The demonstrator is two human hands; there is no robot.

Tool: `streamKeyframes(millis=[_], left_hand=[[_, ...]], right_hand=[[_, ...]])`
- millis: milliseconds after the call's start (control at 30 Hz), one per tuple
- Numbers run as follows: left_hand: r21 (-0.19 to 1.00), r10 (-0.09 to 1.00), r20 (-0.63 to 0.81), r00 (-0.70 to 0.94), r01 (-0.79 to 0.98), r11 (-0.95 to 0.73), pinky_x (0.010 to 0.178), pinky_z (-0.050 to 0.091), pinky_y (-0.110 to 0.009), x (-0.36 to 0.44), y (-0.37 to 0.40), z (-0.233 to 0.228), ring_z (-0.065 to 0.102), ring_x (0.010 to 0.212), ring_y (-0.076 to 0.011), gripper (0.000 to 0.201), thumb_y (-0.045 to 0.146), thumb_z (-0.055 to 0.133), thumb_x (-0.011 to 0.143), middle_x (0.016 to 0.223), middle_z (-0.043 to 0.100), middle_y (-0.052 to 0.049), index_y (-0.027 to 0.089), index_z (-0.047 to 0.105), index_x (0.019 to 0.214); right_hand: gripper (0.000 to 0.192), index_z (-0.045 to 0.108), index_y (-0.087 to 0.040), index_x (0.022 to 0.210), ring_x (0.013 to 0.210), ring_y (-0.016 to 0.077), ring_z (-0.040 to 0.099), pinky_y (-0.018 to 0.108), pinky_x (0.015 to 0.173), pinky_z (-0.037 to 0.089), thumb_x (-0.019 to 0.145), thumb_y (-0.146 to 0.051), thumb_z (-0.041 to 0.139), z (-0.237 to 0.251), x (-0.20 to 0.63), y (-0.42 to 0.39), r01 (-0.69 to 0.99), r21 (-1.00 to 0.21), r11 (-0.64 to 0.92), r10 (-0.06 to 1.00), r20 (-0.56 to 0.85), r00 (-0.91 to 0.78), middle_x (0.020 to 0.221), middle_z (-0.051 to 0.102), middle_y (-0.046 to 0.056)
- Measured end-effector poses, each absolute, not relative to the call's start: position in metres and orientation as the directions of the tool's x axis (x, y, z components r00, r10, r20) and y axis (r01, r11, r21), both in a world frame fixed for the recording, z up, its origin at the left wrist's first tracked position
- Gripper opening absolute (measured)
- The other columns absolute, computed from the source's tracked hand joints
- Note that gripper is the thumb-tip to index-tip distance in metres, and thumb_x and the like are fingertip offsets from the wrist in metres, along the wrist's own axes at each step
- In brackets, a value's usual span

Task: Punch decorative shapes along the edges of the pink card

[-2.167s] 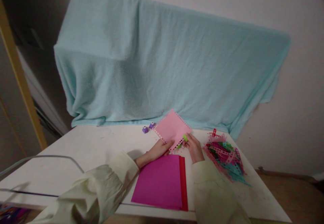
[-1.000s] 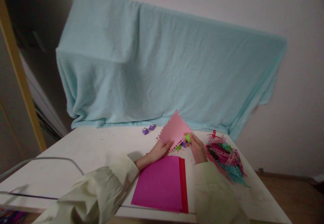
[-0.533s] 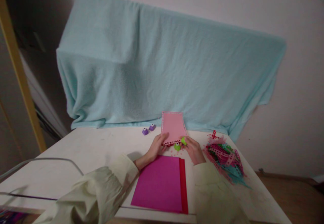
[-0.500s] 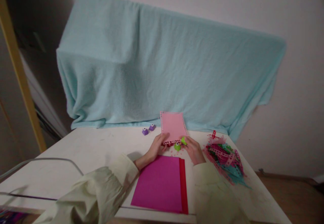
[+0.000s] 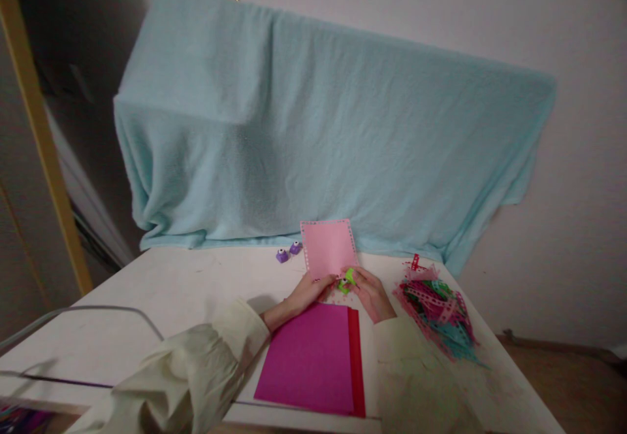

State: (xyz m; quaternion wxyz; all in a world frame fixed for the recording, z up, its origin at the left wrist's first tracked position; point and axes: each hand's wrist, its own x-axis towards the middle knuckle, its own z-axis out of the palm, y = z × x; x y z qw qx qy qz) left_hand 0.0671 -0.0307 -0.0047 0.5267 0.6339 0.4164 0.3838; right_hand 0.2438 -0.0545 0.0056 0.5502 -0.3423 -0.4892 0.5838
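Note:
A pink sheet of paper (image 5: 329,248) with small holes punched along its edges is held up off the table. My left hand (image 5: 309,290) is closed on its lower edge, the thumb lying across the front. In my right hand (image 5: 373,290) is a green craft punch (image 5: 349,276), closed in the fingers at the sheet's lower right corner. A second green punch, or another part of the same one, shows just below it; I cannot tell which. Tiny pink paper bits (image 5: 337,298) lie on the table beneath.
Two purple craft punches (image 5: 282,255) stand left of the sheet. Purple paper (image 5: 308,362) over red paper (image 5: 356,362) lies in front of me. Punched paper strips (image 5: 438,310) are heaped at right. A light blue cloth (image 5: 333,140) hangs behind the white table (image 5: 196,290); a cable (image 5: 112,308) crosses at left.
The pink sheet has shifted slightly left. My left hand has slid right along its lower edge, and the green punch in my right hand has moved a little left, closer to the left fingers.

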Motion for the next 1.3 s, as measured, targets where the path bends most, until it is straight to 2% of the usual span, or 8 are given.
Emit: streamKeyframes(millis=[233, 967, 1300], left_hand=[[0.988, 0.906, 0.089, 0.413, 0.082, -0.134, 0.045, 0.027, -0.022, 0.068, -0.025, -0.021, 0.039, 0.046, -0.0102, 0.034, 0.042, 0.042, 0.084, 0.05, 0.044, 0.004, 0.016, 0.049, 0.062], [0.974, 0.922, 0.083, 0.378, 0.164, -0.155, 0.046, 0.029, -0.023, 0.068, -0.023, -0.025, 0.042, 0.047, -0.0119, 0.035, 0.043, 0.042, 0.085, 0.048, 0.047, 0.003, 0.015, 0.054, 0.067], [0.981, 0.907, 0.09, 0.411, 0.119, -0.151, 0.044, 0.028, -0.023, 0.07, -0.026, -0.026, 0.038, 0.042, -0.0111, 0.035, 0.044, 0.04, 0.085, 0.046, 0.042, 0.004, 0.016, 0.051, 0.066]], right_hand=[[0.033, 0.07, -0.017, 0.097, 0.087, 0.0204, 0.058, 0.034, 0.079, 0.047, 0.076, -0.042, 0.071, 0.006, 0.244, -0.055, -0.334, -0.939, 0.078, 0.979, 0.135, -0.153, 0.093, 0.065, 0.008], [0.032, 0.069, -0.017, 0.099, 0.088, 0.0208, 0.059, 0.034, 0.08, 0.047, 0.076, -0.04, 0.072, 0.003, 0.243, -0.054, -0.319, -0.945, 0.068, 0.981, 0.121, -0.151, 0.094, 0.065, 0.008], [0.031, 0.07, -0.018, 0.096, 0.085, 0.0202, 0.059, 0.033, 0.077, 0.048, 0.077, -0.043, 0.071, 0.002, 0.245, -0.053, -0.308, -0.95, 0.061, 0.984, 0.108, -0.14, 0.092, 0.065, 0.007]])
